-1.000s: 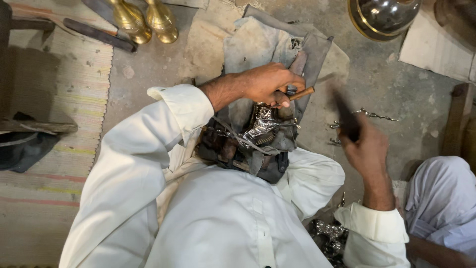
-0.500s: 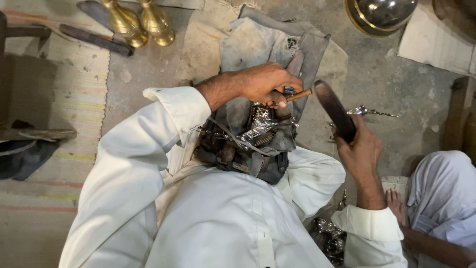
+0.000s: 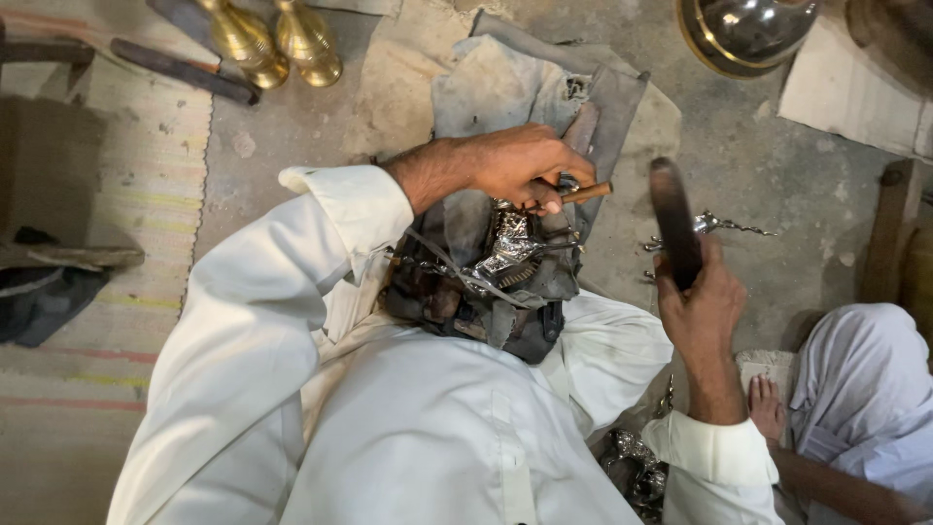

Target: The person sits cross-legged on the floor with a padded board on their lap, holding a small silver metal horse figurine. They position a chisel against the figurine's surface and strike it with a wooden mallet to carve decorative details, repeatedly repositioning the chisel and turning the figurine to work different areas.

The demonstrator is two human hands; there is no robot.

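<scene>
My left hand (image 3: 520,163) is closed around a small tool with a wooden handle (image 3: 587,192), pressing its tip onto a shiny silver metal piece (image 3: 505,245). That piece rests on a dark padded block (image 3: 466,301) in my lap, over grey cloth. My right hand (image 3: 702,309) grips a dark wooden mallet (image 3: 674,222), held upright and raised to the right of the piece, apart from the tool.
Two brass vases (image 3: 277,41) and a dark flat tool (image 3: 182,70) lie at top left beside a striped mat (image 3: 126,194). A polished metal bowl (image 3: 743,31) sits at top right. Small silver ornaments (image 3: 724,226) lie on the concrete floor. Another person's foot (image 3: 768,408) and white clothing are at lower right.
My right hand has swung the mallet up from a blurred low position to an upright, raised one. My left hand has stayed on the tool over the silver piece.
</scene>
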